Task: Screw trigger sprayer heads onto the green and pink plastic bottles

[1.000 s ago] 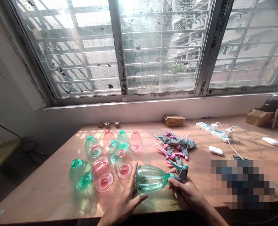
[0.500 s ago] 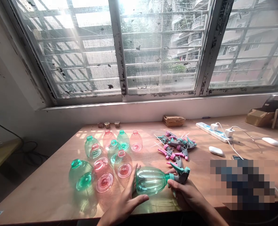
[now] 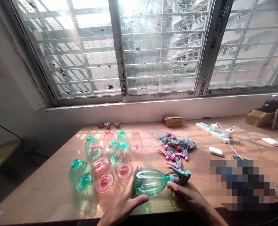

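A clear green spray bottle (image 3: 150, 182) lies sideways between my hands near the table's front edge, its base to the left. My left hand (image 3: 127, 196) cups the base, with the thumb along the near side and the other fingers partly hidden behind it. At the neck, my right hand (image 3: 182, 190) grips the green collar with thumb and fingers. The grey and green trigger spray head (image 3: 182, 176) sits on the neck and points right. How tightly it is screwed on cannot be seen.
Open green bottles (image 3: 79, 175) and pink bottles (image 3: 103, 177) stand at the left. Several loose trigger heads (image 3: 176, 146) lie in a pile behind my right hand. Further right are a power strip (image 3: 211, 132), a white case (image 3: 215, 151) and cables. A cardboard box (image 3: 174, 121) sits by the wall.
The spray bottle has barely shifted, its spray head slightly lower and to the right. My right hand's fingers have moved a little at the collar; my left hand still cups the base.
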{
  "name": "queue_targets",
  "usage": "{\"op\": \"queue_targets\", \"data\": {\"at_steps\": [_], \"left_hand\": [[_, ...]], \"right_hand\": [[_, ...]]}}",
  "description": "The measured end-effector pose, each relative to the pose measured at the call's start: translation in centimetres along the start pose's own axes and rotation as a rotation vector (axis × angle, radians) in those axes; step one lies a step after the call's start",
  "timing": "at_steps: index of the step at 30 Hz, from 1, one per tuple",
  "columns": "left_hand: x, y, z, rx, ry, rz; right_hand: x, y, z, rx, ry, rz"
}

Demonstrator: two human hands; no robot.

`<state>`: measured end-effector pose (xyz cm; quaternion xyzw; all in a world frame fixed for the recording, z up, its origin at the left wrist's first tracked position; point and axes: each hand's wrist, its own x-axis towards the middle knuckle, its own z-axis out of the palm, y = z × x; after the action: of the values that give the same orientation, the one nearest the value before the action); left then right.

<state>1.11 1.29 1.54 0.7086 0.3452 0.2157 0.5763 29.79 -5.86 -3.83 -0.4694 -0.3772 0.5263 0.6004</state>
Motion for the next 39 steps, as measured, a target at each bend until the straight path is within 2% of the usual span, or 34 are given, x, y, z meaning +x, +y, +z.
{"op": "queue_targets", "data": {"at_steps": [5,9,14,18,24,31,39], "left_hand": [[0.4,-0.1,0.4,-0.044,-0.001,0.053],[0.2,0.2,0.5,-0.005,-0.007,0.042],[0.0,0.9,0.1,0.06,-0.006,-0.037],[0.0,0.9,0.1,0.078,-0.008,-0.021],[0.2,0.2,0.2,0.073,0.008,0.024],[-0.2,0.8,-0.1,0.15,0.024,-0.061],[0.1,0.4,0.2,0.102,0.01,0.043]], "right_hand": [[0.3,-0.9,0.4,-0.021,-0.063,0.008],[0.4,-1.4,0.6,-0.041,-0.082,0.007],[0.3,-0.7,0.1,-0.014,-0.067,0.019],[0.4,-0.3,0.0,0.013,-0.065,0.029],[0.5,-1.0,0.3,-0.042,-0.094,0.002],[0.4,-0.7,0.2,-0.034,-0.073,0.008],[0.5,-1.1,0.5,-0.035,-0.094,0.003]]}}
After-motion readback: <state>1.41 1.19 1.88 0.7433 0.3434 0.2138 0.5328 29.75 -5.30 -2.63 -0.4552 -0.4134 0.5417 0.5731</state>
